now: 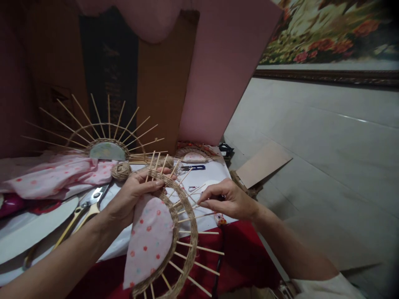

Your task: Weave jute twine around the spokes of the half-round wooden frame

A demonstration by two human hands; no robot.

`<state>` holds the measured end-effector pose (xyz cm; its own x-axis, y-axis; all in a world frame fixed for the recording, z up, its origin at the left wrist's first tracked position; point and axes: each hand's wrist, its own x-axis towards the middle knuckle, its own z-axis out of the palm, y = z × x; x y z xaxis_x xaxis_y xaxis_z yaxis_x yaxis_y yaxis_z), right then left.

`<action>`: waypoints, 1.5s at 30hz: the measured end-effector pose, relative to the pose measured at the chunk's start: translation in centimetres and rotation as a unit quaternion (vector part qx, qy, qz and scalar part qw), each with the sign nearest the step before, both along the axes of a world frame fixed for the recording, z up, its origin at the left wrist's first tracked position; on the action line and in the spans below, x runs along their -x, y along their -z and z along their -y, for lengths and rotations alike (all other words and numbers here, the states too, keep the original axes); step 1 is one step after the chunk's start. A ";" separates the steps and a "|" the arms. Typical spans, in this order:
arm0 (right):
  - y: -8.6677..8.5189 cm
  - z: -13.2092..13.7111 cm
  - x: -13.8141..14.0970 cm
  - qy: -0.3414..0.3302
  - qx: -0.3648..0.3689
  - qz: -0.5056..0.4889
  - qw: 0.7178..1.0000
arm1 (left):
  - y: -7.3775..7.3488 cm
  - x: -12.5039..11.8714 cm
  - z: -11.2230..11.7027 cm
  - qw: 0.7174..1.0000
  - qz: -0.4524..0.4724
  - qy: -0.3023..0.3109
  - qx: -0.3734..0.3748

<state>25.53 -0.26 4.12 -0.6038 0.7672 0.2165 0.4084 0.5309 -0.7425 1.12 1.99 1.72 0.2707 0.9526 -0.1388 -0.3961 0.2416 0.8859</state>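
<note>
My left hand is closed on the upper end of a half-round woven fan-shaped piece. Pink cloth with red flowers covers its flat half-disc, two braided twine bands curve round it, and thin wooden sticks radiate outward. To the right of the woven piece, my right hand pinches thumb and forefinger together close to the stick ends. What those fingertips hold is too fine to make out. Behind the left hand lies a ball of twine.
Large scissors and pink dotted cloth lie at the left. A similar stick frame leans on a cardboard box behind. Blue thread snips and a smaller fan-shaped piece rest at the back of the white table.
</note>
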 end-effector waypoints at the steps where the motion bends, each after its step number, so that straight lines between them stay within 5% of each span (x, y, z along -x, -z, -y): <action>1: 0.2 -0.1 0.1 0.014 -0.007 -0.007 1.000 | 0.0 0.1 -0.1 1.000 0.006 -0.007 -0.003; 6: 0.7 -1.1 1.0 0.055 -0.127 -0.027 0.990 | 0.1 0.7 -0.8 0.998 0.029 -0.051 -0.010; 14: 1.8 -2.6 2.2 0.092 -0.186 -0.086 0.974 | 0.1 1.7 -1.8 0.994 0.032 -0.098 -0.032; 21: 0.9 -2.4 2.3 0.146 -0.262 -0.053 0.952 | 0.1 2.0 -2.0 0.994 0.026 -0.095 -0.047; 25: 0.6 -2.5 1.7 0.155 -0.180 -0.119 0.964 | -0.1 2.4 -2.0 0.994 0.029 -0.083 -0.057; 31: 2.6 -4.1 0.9 0.092 0.180 -0.289 0.936 | -0.7 2.8 -1.9 0.993 0.071 -0.083 -0.036; 34: 4.2 -4.4 1.9 0.060 0.279 -0.282 0.916 | -0.8 2.8 -1.9 0.990 0.102 -0.091 -0.022; 45: 5.8 -3.2 4.6 0.096 0.313 -0.342 0.881 | 0.4 1.9 -2.2 0.982 0.158 -0.106 0.003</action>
